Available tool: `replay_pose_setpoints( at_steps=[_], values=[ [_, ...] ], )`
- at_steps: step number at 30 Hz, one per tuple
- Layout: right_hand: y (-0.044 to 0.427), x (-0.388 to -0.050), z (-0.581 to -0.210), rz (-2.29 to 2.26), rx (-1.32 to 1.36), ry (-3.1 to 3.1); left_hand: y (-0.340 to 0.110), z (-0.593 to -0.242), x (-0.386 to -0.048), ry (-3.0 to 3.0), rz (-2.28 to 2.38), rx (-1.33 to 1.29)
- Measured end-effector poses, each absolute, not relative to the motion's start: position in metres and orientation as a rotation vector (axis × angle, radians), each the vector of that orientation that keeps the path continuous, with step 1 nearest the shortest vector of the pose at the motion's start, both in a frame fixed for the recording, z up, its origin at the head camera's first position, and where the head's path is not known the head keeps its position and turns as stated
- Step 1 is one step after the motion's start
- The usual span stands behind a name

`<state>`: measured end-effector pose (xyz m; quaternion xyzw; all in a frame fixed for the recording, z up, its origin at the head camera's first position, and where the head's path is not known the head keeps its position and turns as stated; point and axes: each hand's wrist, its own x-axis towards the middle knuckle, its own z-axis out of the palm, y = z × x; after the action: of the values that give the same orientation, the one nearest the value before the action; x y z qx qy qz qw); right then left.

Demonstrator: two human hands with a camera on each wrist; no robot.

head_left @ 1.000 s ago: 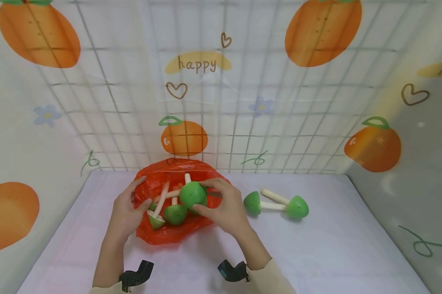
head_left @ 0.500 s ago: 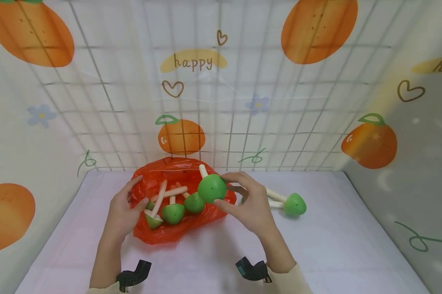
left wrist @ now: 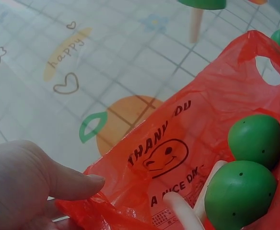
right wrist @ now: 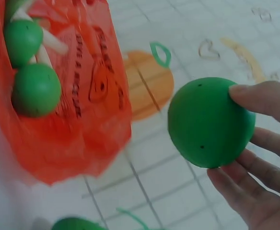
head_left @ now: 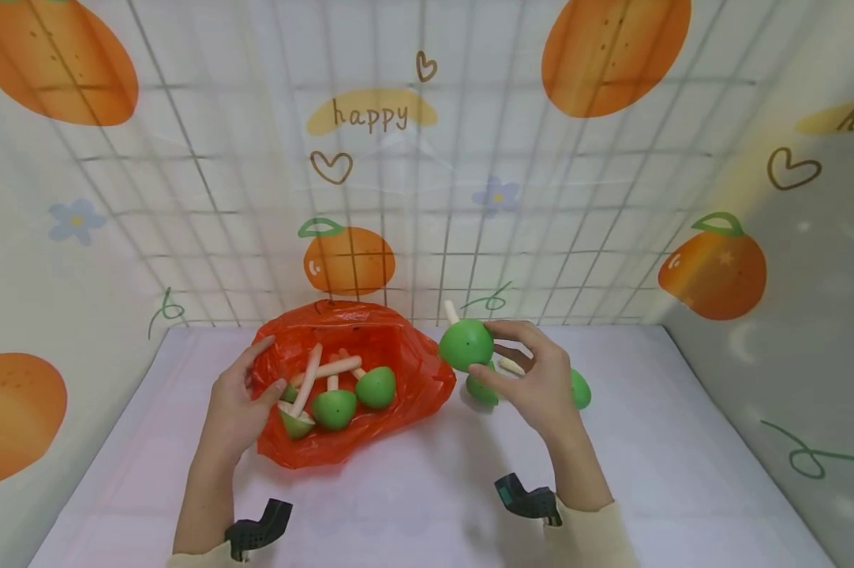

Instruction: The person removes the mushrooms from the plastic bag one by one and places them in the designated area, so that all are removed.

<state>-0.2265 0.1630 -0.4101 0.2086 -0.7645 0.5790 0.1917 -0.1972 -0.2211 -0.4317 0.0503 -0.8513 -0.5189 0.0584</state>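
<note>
My right hand pinches a green-capped toy mushroom by its cap, above the table and right of the red plastic bag. Its pale stem points up and away. In the right wrist view the round cap sits between thumb and fingertips. My left hand grips the bag's left edge, thumb on the inner side, as the left wrist view shows. Several more green mushrooms lie in the bag's open mouth, stems crossing. Printed words and a winking face mark the bag.
Beyond my right hand, more mushrooms lie on the white tabletop, partly hidden by that hand; one green cap shows at its right. A white grid with a fruit-print curtain stands behind the table.
My right hand has lifted the mushroom out of the bag and carried it right, over towards the mushrooms on the table. The left hand has stayed at the bag's left edge.
</note>
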Motion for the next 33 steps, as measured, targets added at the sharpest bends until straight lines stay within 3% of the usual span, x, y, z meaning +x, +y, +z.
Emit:
replay_pose_setpoints(
  at_steps=[16, 33],
  values=[
    [0.228, -0.240, -0.432, 1.549, 0.402, -2.384, -0.221, -0.433, -0.197, -2.563, -1.567, 0.124],
    [0.264, -0.237, -0.442, 1.522, 0.261, -2.652, -0.221, -0.434, -0.198, -2.558, -1.592, 0.131]
  ],
)
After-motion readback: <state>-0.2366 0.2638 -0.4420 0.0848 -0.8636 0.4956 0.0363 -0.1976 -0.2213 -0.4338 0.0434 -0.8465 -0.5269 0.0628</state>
